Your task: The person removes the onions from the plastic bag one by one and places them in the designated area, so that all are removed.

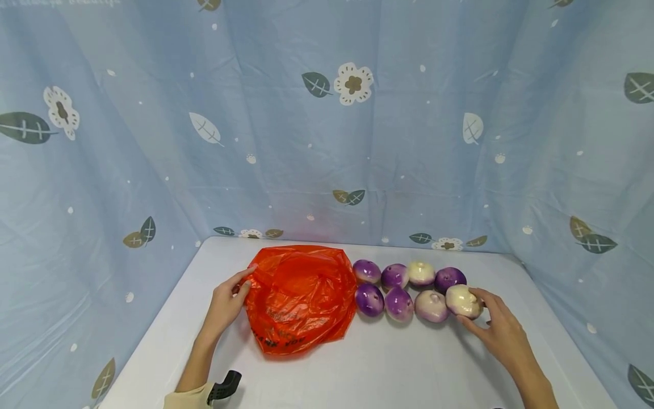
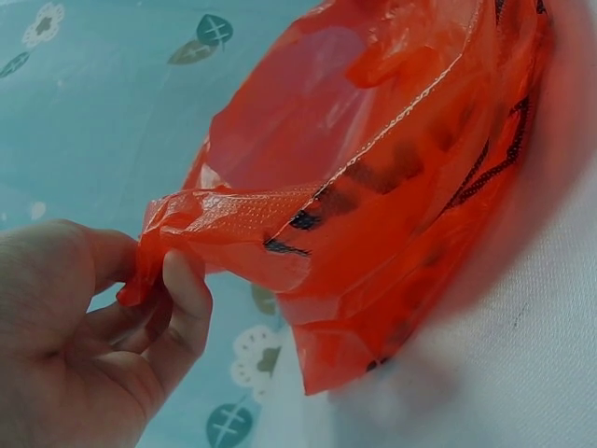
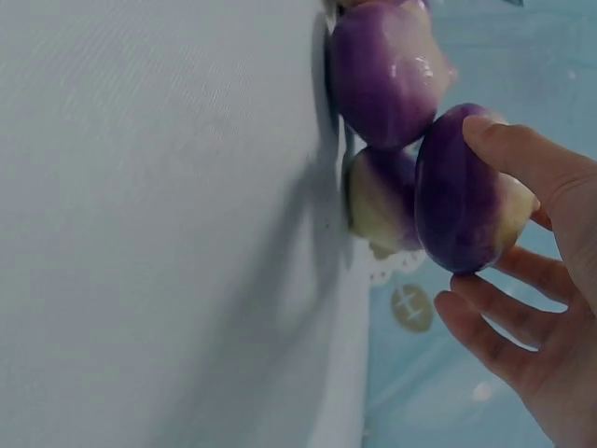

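The red plastic bag [image 1: 306,301] with dark printing lies on the left half of the table, its mouth spread. My left hand [image 1: 225,304] pinches the bag's left rim between thumb and fingers; the left wrist view shows the pinched red edge [image 2: 154,247]. At the right end of two rows of glossy purple-and-white turnips, my right hand [image 1: 503,332] grips one turnip [image 1: 464,301] by its sides. In the right wrist view this held turnip [image 3: 462,191] is off the table, close beside another turnip [image 3: 387,75].
Several turnips stand in two rows right of the bag, among them a dark purple one [image 1: 369,300] near its edge and a pale one [image 1: 431,305]. A white table [image 1: 388,369] carries everything. Behind it hangs a blue patterned curtain [image 1: 286,142].
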The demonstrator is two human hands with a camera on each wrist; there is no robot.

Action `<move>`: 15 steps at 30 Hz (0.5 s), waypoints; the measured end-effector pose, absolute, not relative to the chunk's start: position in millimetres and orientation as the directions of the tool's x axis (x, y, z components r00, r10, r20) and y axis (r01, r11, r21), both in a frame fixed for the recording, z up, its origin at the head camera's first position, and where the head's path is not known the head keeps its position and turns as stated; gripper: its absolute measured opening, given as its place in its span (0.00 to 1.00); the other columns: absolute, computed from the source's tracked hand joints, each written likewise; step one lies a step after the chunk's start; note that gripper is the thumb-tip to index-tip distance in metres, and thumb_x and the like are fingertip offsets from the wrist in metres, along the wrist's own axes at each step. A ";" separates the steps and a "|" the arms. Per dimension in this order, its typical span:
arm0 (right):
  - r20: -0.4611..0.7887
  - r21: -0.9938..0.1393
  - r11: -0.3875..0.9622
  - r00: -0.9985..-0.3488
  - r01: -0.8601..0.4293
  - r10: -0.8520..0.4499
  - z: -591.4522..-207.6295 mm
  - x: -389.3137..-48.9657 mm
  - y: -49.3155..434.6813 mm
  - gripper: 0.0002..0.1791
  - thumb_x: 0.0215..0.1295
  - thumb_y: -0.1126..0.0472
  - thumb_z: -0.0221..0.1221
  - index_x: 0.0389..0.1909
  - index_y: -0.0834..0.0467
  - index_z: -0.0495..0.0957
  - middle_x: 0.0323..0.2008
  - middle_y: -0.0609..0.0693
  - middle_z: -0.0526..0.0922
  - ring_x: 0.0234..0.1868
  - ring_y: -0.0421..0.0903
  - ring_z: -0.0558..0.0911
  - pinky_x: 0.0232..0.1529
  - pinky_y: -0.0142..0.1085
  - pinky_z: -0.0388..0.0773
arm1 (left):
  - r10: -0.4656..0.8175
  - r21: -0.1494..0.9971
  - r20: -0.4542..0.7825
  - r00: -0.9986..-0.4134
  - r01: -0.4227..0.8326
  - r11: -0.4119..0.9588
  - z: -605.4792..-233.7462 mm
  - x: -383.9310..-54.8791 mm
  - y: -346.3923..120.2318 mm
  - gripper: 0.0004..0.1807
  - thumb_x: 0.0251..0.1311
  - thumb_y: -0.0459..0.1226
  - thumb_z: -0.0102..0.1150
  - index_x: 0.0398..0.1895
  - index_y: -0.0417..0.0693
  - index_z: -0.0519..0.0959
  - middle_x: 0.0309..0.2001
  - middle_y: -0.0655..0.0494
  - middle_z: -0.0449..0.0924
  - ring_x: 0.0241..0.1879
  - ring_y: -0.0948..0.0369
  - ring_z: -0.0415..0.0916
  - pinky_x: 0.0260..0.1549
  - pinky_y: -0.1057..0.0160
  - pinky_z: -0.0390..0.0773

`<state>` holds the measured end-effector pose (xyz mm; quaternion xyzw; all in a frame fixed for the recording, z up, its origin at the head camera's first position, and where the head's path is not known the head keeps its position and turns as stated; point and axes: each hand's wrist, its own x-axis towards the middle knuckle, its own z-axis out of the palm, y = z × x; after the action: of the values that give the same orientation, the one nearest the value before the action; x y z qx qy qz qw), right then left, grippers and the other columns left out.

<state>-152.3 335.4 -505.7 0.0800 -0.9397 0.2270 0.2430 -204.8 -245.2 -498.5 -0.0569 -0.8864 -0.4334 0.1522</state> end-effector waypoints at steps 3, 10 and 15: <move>0.479 -0.396 0.885 -0.877 -0.245 -0.029 -509.3 -152.4 340.1 0.37 0.47 0.54 0.75 0.59 0.58 0.72 0.52 0.64 0.77 0.43 0.59 0.80 0.26 0.33 0.76 | -0.029 0.748 0.320 -0.947 0.234 0.622 -498.0 -204.4 -245.4 0.20 0.68 0.31 0.54 0.62 0.48 0.77 0.61 0.45 0.79 0.46 0.54 0.78 0.35 0.74 0.78; 0.433 -0.408 0.887 -0.901 -0.216 -0.020 -520.9 -153.2 345.6 0.36 0.49 0.54 0.74 0.59 0.59 0.72 0.51 0.66 0.77 0.44 0.63 0.80 0.29 0.45 0.78 | -0.025 0.741 0.324 -0.946 0.238 0.628 -496.2 -202.9 -245.0 0.20 0.68 0.31 0.54 0.62 0.48 0.77 0.60 0.45 0.79 0.46 0.54 0.78 0.36 0.74 0.78; 0.404 -0.395 0.895 -0.914 -0.207 -0.033 -529.2 -153.4 347.8 0.37 0.49 0.54 0.74 0.59 0.61 0.71 0.49 0.67 0.78 0.48 0.69 0.78 0.38 0.64 0.76 | -0.021 0.750 0.313 -0.949 0.234 0.619 -495.2 -200.6 -245.0 0.20 0.68 0.32 0.54 0.62 0.48 0.77 0.61 0.44 0.78 0.40 0.58 0.75 0.29 0.72 0.77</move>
<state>-153.4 347.8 -529.2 0.0628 -0.9532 0.2204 0.1972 -200.6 -245.0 -495.2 -0.0598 -0.8876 -0.4323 0.1474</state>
